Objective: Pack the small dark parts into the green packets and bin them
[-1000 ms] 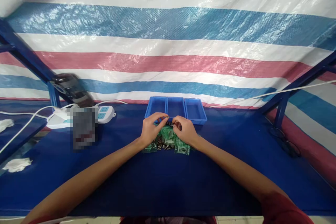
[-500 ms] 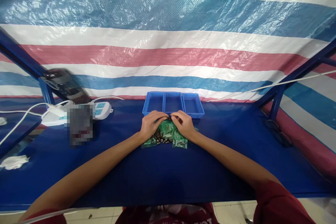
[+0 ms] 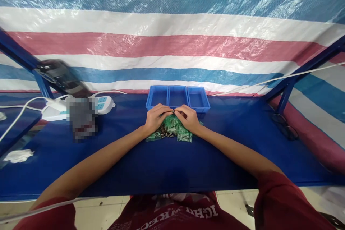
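Observation:
My left hand (image 3: 156,118) and my right hand (image 3: 188,118) meet at their fingertips, pinched on a small dark part (image 3: 173,111) whose kind is too small to make out. Beneath them lies a pile of small green plastic bags (image 3: 184,136) with slim metallic pieces inside. Loose little brown and silvery metal pieces (image 3: 168,134) are scattered at the front of the pile, between the hands. Just beyond my fingers stands a row of three blue plastic bins (image 3: 198,99); I see no parts in them.
A white power strip (image 3: 106,105) with cables lies at the left, beside a blurred-out dark object (image 3: 82,120). A dark bottle-like object (image 3: 63,77) leans behind. Crumpled white tissue (image 3: 18,155) is far left. Dark glasses (image 3: 284,126) lie right, near the blue frame (image 3: 284,95).
The whole view has shifted, so the table and hands appear higher in the picture. Both hands stay together over the pile, still pinching at the fingertips.

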`<state>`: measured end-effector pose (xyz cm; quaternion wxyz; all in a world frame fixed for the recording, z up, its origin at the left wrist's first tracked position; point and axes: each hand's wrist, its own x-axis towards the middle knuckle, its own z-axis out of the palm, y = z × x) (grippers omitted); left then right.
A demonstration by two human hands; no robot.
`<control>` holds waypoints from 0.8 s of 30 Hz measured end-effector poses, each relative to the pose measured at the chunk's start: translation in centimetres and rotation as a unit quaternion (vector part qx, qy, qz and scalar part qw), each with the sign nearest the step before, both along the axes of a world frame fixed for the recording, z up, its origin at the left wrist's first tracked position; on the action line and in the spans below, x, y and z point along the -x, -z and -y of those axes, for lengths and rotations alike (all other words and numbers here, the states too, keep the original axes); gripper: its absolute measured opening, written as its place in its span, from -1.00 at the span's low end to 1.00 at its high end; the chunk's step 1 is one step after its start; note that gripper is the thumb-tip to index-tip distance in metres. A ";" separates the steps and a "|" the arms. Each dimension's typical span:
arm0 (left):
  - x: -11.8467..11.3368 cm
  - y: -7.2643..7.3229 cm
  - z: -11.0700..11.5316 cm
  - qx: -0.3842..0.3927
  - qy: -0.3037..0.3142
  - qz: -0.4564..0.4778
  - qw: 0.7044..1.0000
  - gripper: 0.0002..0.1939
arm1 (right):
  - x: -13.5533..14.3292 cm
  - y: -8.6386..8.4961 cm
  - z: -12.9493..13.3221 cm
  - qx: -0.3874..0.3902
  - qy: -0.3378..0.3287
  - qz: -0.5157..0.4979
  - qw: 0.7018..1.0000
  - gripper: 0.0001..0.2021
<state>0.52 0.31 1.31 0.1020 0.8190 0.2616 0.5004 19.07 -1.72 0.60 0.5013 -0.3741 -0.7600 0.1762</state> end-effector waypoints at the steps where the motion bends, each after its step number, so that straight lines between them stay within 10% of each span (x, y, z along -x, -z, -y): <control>1: 0.0 0.1 0.0 0.001 0.000 0.000 1.000 -0.88 | 0.0 0.0 0.0 0.001 -0.002 0.001 1.000 -0.78; 24: 0.2 0.3 -0.2 0.018 -0.001 -0.005 1.000 -0.84 | 0.1 0.3 -0.1 0.007 0.001 0.031 1.000 -0.79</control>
